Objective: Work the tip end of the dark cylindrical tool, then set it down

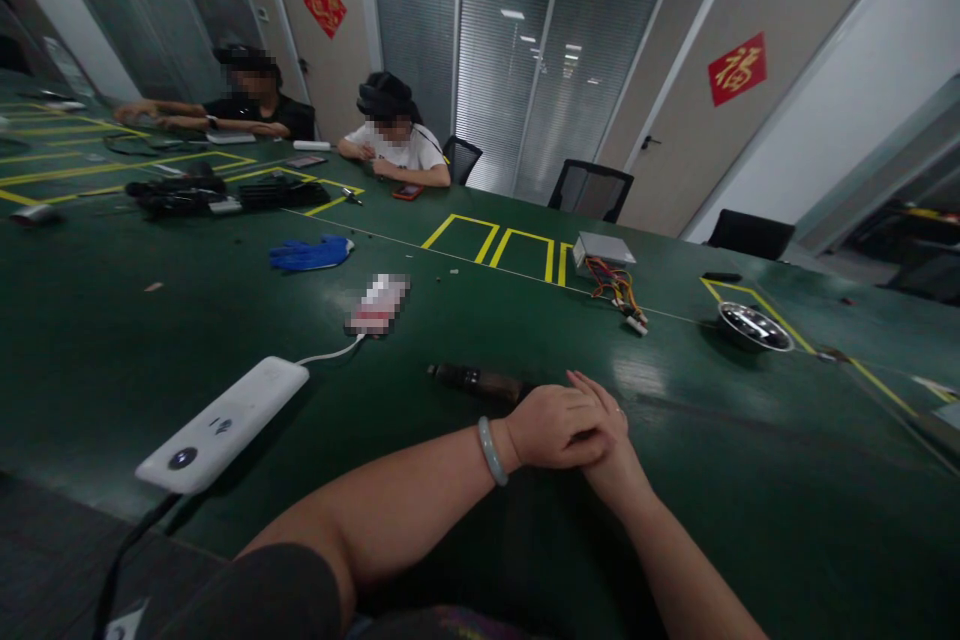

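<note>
My left hand (559, 425), with a pale green bangle at the wrist, lies folded over my right hand (609, 445). The two are clasped together on the green table, and neither shows any object in it. Some fingers of my right hand, one with a ring, stick out beyond the left; the rest are hidden. Just past my knuckles lies a dark, slim tool (480, 382) that looks like an in-line electric screwdriver. Its tip points left, and my hands cover its near end from sight.
A white power bank (225, 425) is cabled to a phone (381, 305). Beyond lie a blue glove (311, 253), a power supply unit (602, 250) with loose wires, and a metal bowl (754, 328). Two people (394, 145) (251, 100) sit across the table (337, 520).
</note>
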A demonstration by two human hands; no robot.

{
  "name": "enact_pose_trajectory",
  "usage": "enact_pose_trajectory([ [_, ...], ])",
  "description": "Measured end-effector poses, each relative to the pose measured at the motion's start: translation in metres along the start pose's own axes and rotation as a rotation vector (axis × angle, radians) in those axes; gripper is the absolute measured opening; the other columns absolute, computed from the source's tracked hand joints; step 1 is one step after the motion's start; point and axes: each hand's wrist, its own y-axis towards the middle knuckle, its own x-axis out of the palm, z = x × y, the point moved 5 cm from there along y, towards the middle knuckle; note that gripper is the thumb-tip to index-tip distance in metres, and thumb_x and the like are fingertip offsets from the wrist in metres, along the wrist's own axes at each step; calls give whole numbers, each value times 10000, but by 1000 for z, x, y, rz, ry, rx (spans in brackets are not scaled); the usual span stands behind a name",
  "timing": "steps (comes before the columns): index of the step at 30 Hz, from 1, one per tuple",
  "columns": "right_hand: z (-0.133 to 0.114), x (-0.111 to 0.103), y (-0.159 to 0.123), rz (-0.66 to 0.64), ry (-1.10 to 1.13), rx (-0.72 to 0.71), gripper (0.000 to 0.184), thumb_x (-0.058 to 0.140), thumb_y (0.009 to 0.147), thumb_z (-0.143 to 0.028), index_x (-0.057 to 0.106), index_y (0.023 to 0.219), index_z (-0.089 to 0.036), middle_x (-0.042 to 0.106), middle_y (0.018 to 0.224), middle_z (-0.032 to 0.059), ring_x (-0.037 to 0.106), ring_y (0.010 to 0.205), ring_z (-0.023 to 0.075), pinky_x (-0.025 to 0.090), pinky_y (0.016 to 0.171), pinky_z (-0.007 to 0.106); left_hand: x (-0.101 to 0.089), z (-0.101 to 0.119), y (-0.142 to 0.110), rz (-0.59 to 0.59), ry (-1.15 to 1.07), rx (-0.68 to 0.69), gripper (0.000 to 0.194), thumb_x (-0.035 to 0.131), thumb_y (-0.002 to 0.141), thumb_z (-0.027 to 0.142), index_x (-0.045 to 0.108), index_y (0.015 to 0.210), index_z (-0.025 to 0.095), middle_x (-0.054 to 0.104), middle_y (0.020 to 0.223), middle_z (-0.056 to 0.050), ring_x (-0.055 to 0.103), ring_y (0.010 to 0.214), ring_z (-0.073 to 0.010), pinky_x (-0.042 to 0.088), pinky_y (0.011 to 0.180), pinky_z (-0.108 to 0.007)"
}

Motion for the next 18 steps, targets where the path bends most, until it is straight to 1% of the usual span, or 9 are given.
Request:
enact_pose_trajectory([
  [2,7,-18,-23,74,-151,92,567,469,873,-324,378,1428,-256,395,1446,100,392,1305,308,352,1045,524,-6,-1,2,15,-15,-80,326,400,967,412,620,976,171,656,966,-68,589,942,-179,428,878,-309],
  [3,11,-27,-37,115,-245,157,591,464,882,-372,350,1445,-234,362,1464,123,382,1310,340,363,1028,548,-7,-2,3,25,-16,-124,317,409,966,413,607,1035,175,649,1005,-66,582,974,-182,423,893,-312],
  [6,23,-44,-79,199,-497,358,767,437,871,-558,255,1490,-144,289,1467,232,394,1270,464,407,938,621,-4,-6,4,41,20,-211,388,463,945,465,545,1201,186,605,1178,-72,537,1112,-209,392,968,-341],
  [8,30,-48,-104,185,-556,474,830,422,850,-623,213,1511,-167,348,1406,252,483,1182,482,465,842,618,4,-9,3,21,69,-234,489,501,912,537,519,1255,189,560,1273,-89,501,1182,-238,364,1009,-372],
  [10,38,-49,-119,116,-517,546,760,391,862,-629,230,1507,-259,473,1292,202,609,1021,421,529,699,549,13,-13,1,-26,111,-245,542,525,886,572,509,1279,200,546,1301,-95,501,1187,-251,368,999,-383],
  [11,42,-49,-123,68,-475,555,697,369,878,-620,262,1489,-301,522,1236,165,648,938,375,544,637,498,17,-15,0,-60,126,-241,538,535,881,570,511,1279,208,560,1282,-90,514,1165,-249,383,972,-379],
  [13,52,-54,-123,-16,-409,517,576,334,910,-593,364,1426,-340,575,1169,103,676,834,291,546,577,401,24,-17,-1,-132,156,-208,495,554,884,538,525,1265,224,603,1211,-71,542,1105,-238,409,904,-361],
  [15,66,-68,-113,-53,-389,441,499,344,919,-584,471,1343,-354,596,1147,63,672,824,243,539,581,340,26,-18,-2,-184,185,-166,431,560,897,487,540,1248,236,627,1155,-52,550,1069,-225,416,860,-341],
  [18,95,-97,-88,-56,-370,293,419,426,900,-581,591,1220,-367,610,1113,30,654,859,208,534,644,298,25,-19,-2,-211,221,-142,354,555,919,398,547,1242,252,629,1156,-33,545,1066,-196,413,857,-315],
])
